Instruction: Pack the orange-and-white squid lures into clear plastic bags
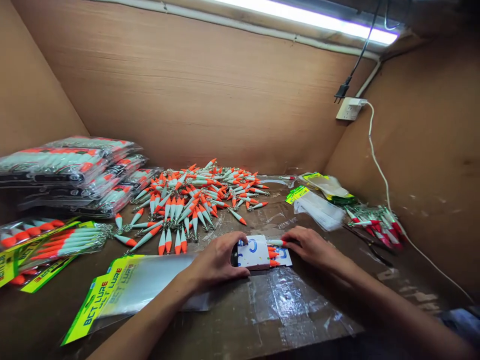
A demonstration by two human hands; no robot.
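Both hands on white card of lures, flat on table.
Left hand grip pinches card's edge; right hand grip pinches one lure's orange tip. Likely light, stiff, hooked: hold by edges.

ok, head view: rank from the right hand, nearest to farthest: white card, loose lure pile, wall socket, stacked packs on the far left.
From the right hand:
1. White card, touching it, just to its left.
2. Loose lure pile, behind and to the left, mid-table.
3. Wall socket, up on the back wall, right side.
4. Stacked packs, far left edge of the table.
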